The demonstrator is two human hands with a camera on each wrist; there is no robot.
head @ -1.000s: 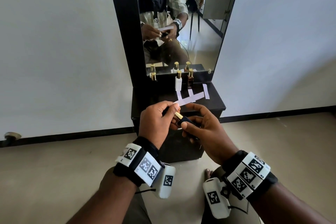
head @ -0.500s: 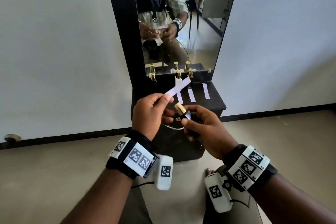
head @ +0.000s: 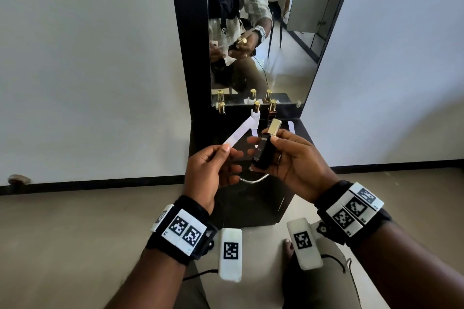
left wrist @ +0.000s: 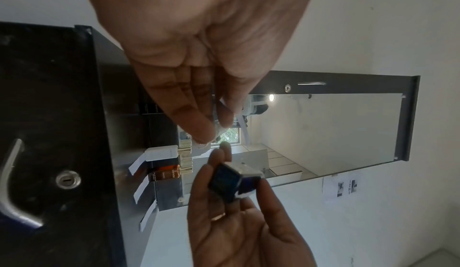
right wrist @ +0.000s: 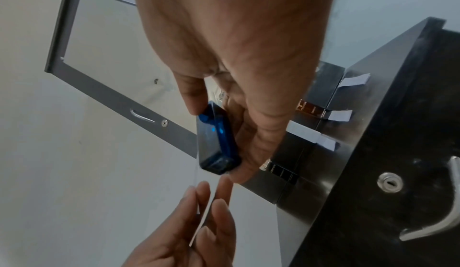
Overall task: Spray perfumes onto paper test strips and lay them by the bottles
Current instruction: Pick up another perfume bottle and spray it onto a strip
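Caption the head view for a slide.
Left hand pinches white paper strip; right hand holds gold-capped dark perfume bottle.

Left hand (head: 213, 170) pinches one end of a white paper strip (head: 242, 130), strip angled up and right. Right hand (head: 291, 160) grips a dark perfume bottle (head: 263, 153) with gold cap (head: 274, 126), tilted, cap near the strip's far end. Behind on the black cabinet (head: 251, 208): white bottle (head: 255, 114) and brown bottle (head: 272, 110) upright at the mirror (head: 288, 70), another strip (head: 291, 126) lying flat. Marker bands on both wrists.
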